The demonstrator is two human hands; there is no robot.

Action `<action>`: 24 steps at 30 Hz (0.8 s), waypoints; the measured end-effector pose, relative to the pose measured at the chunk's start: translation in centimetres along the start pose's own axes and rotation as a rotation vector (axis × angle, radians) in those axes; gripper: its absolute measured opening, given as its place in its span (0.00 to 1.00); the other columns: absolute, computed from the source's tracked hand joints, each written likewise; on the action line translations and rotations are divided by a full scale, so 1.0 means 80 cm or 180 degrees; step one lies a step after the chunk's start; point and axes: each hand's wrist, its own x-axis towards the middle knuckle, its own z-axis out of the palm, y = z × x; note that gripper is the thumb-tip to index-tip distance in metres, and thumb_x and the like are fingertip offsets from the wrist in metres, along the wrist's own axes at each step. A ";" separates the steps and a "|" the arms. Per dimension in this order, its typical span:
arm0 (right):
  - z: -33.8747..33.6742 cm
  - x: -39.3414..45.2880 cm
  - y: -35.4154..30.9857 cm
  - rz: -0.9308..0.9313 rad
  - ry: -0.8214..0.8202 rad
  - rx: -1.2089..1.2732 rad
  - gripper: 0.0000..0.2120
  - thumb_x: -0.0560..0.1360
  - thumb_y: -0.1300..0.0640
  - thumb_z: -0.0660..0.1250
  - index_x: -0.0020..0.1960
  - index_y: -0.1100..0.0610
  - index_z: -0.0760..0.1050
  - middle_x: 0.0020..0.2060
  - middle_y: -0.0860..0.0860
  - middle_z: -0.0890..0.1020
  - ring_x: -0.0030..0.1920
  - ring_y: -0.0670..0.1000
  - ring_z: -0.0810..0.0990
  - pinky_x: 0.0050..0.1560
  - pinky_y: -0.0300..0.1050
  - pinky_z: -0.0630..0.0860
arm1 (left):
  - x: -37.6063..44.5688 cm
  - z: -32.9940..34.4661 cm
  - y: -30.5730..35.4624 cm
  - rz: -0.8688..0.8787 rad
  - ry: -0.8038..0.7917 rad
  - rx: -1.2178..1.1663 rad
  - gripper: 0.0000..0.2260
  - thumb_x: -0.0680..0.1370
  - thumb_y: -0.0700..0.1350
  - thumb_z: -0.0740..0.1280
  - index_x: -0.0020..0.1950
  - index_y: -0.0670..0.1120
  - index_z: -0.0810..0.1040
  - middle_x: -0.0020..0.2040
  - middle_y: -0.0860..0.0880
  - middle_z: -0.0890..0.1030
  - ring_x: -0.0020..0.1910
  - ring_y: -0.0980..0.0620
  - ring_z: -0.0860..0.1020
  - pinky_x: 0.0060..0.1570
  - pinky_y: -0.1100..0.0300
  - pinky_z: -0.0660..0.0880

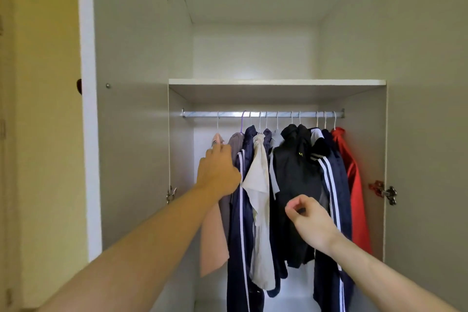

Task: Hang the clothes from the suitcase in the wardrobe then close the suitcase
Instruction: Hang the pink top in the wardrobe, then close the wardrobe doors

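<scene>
Head view into the open white laminate wardrobe (pixel 405 134), both doors swung out, metal hinges visible on the side panels. Chrome hanging rail (pixel 263 114) runs under the white shelf (pixel 276 82); upper compartment above the shelf holds nothing visible. Clothes on the rail, left to right: pale pink garment (pixel 212 243) on a white hanger, set slightly apart from the rest; grey-mauve garment (pixel 235 138) on a purple hanger; navy track garment with white side stripes (pixel 238 235); cream short-sleeved shirt (pixel 260 185); black jacket with a small yellow-green logo (pixel 293 185); second navy jacket with white stripes (pixel 334 210); red shiny jacket (pixel 354 185) at the far right, close to the side panel. Hangers from the purple one onward are packed close together. Left hand (pixel 217 172) reaches up to the shoulder of the pale pink garment, back of hand towards the camera, fingers curled at the hanger's top edge; fingertips are hidden, so can't confirm whether it actually grips the hanger or fabric. Right hand (pixel 307 213) hovers in front of the black jacket, fingers loosely curled, thumb and forefinger close together, holding nothing visible. Suitcase is out of frame. Yellow wall (pixel 38 109) to the left of the wardrobe.
</scene>
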 end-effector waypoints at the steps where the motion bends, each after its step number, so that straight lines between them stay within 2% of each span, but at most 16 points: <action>1: -0.007 -0.016 -0.008 -0.0044 0.0083 0.0005 0.02 0.80 0.54 0.66 0.51 0.51 0.77 0.51 0.47 0.78 0.50 0.44 0.78 0.52 0.38 0.71 | -0.020 -0.023 0.013 0.0225 0.0214 -0.0089 0.21 0.75 0.40 0.64 0.69 0.44 0.71 0.70 0.46 0.69 0.66 0.43 0.70 0.63 0.49 0.72; 3: -0.016 -0.040 -0.016 -0.0187 0.0257 -0.0003 0.04 0.79 0.55 0.67 0.54 0.51 0.76 0.52 0.47 0.77 0.50 0.44 0.78 0.54 0.38 0.70 | -0.060 -0.062 0.032 0.0685 0.0689 -0.0212 0.21 0.75 0.40 0.66 0.68 0.47 0.72 0.71 0.48 0.69 0.67 0.46 0.70 0.65 0.52 0.70; 5: -0.031 -0.064 -0.024 -0.0319 0.0430 -0.0014 0.06 0.79 0.56 0.68 0.55 0.51 0.75 0.52 0.46 0.76 0.49 0.45 0.78 0.52 0.38 0.70 | -0.102 -0.107 0.042 0.1075 0.1191 -0.0216 0.22 0.73 0.39 0.68 0.67 0.48 0.73 0.71 0.48 0.70 0.68 0.46 0.70 0.67 0.50 0.68; 8: -0.063 -0.104 -0.034 -0.0493 0.0639 0.0006 0.09 0.78 0.57 0.68 0.55 0.47 0.73 0.52 0.47 0.75 0.47 0.47 0.79 0.50 0.41 0.73 | -0.152 -0.178 0.027 0.1248 0.1828 0.0194 0.27 0.70 0.39 0.70 0.69 0.46 0.73 0.72 0.44 0.70 0.70 0.42 0.68 0.72 0.44 0.63; 10: -0.087 -0.126 -0.039 -0.0631 0.0820 0.0005 0.11 0.78 0.58 0.68 0.55 0.46 0.72 0.53 0.47 0.74 0.48 0.47 0.79 0.53 0.43 0.76 | -0.169 -0.215 -0.003 0.0966 0.2066 0.0582 0.32 0.69 0.41 0.70 0.73 0.44 0.69 0.75 0.41 0.65 0.73 0.38 0.64 0.73 0.38 0.59; 12: -0.115 -0.145 -0.041 -0.0780 0.1083 -0.0081 0.13 0.77 0.61 0.69 0.57 0.49 0.71 0.54 0.48 0.73 0.50 0.42 0.77 0.54 0.35 0.73 | -0.178 -0.237 -0.037 0.0479 0.2066 0.0669 0.39 0.68 0.43 0.71 0.77 0.41 0.61 0.79 0.38 0.58 0.77 0.35 0.58 0.75 0.35 0.54; 13: -0.128 -0.151 -0.043 -0.0849 0.1241 -0.0125 0.14 0.76 0.62 0.70 0.58 0.50 0.71 0.54 0.49 0.72 0.50 0.42 0.76 0.56 0.34 0.72 | -0.179 -0.243 -0.054 0.0195 0.2000 0.0592 0.42 0.69 0.44 0.72 0.79 0.41 0.57 0.80 0.38 0.54 0.78 0.35 0.55 0.76 0.36 0.52; 15: -0.156 -0.161 -0.042 -0.0868 0.1559 -0.0193 0.16 0.75 0.63 0.70 0.59 0.51 0.71 0.55 0.50 0.71 0.54 0.49 0.75 0.61 0.46 0.73 | -0.183 -0.247 -0.081 -0.0394 0.1746 0.0267 0.47 0.70 0.45 0.75 0.80 0.40 0.50 0.81 0.38 0.49 0.79 0.35 0.52 0.77 0.39 0.52; 17: -0.185 -0.171 -0.035 -0.0785 0.1841 -0.0335 0.18 0.74 0.63 0.70 0.62 0.53 0.71 0.59 0.52 0.70 0.59 0.54 0.73 0.65 0.55 0.72 | -0.183 -0.246 -0.101 -0.0901 0.1379 -0.0247 0.48 0.71 0.46 0.75 0.81 0.39 0.47 0.81 0.38 0.51 0.79 0.36 0.53 0.78 0.43 0.53; 19: -0.211 -0.181 -0.024 -0.0695 0.2086 -0.0495 0.21 0.74 0.61 0.70 0.65 0.54 0.70 0.63 0.56 0.69 0.64 0.59 0.69 0.70 0.58 0.68 | -0.183 -0.243 -0.110 -0.1223 0.1066 -0.0704 0.42 0.73 0.47 0.72 0.78 0.38 0.51 0.74 0.36 0.65 0.73 0.33 0.65 0.71 0.41 0.65; 20: -0.222 -0.185 -0.018 -0.0639 0.2186 -0.0548 0.23 0.73 0.58 0.69 0.66 0.54 0.69 0.65 0.57 0.68 0.66 0.60 0.67 0.71 0.59 0.65 | -0.185 -0.241 -0.110 -0.1326 0.0991 -0.0813 0.34 0.75 0.45 0.69 0.75 0.38 0.56 0.67 0.36 0.72 0.65 0.32 0.72 0.63 0.42 0.71; 21: -0.231 -0.189 -0.013 -0.0563 0.2266 -0.0591 0.25 0.71 0.55 0.67 0.67 0.54 0.68 0.66 0.58 0.66 0.68 0.61 0.65 0.73 0.59 0.63 | -0.188 -0.238 -0.110 -0.1382 0.0996 -0.0818 0.24 0.77 0.43 0.67 0.69 0.38 0.61 0.58 0.36 0.76 0.57 0.32 0.76 0.54 0.44 0.73; 22: -0.240 -0.193 -0.007 -0.0478 0.2346 -0.0612 0.27 0.69 0.53 0.65 0.68 0.54 0.67 0.68 0.59 0.65 0.69 0.61 0.64 0.74 0.59 0.62 | -0.190 -0.235 -0.110 -0.1411 0.1049 -0.0768 0.15 0.79 0.41 0.64 0.62 0.38 0.63 0.50 0.36 0.76 0.50 0.34 0.76 0.47 0.46 0.72; 24: -0.256 -0.197 0.005 -0.0339 0.2551 -0.0675 0.30 0.67 0.52 0.63 0.69 0.55 0.65 0.69 0.60 0.65 0.70 0.63 0.63 0.74 0.61 0.61 | -0.195 -0.229 -0.109 -0.1362 0.1160 -0.0709 0.08 0.80 0.41 0.62 0.53 0.40 0.63 0.42 0.38 0.74 0.44 0.35 0.74 0.42 0.47 0.69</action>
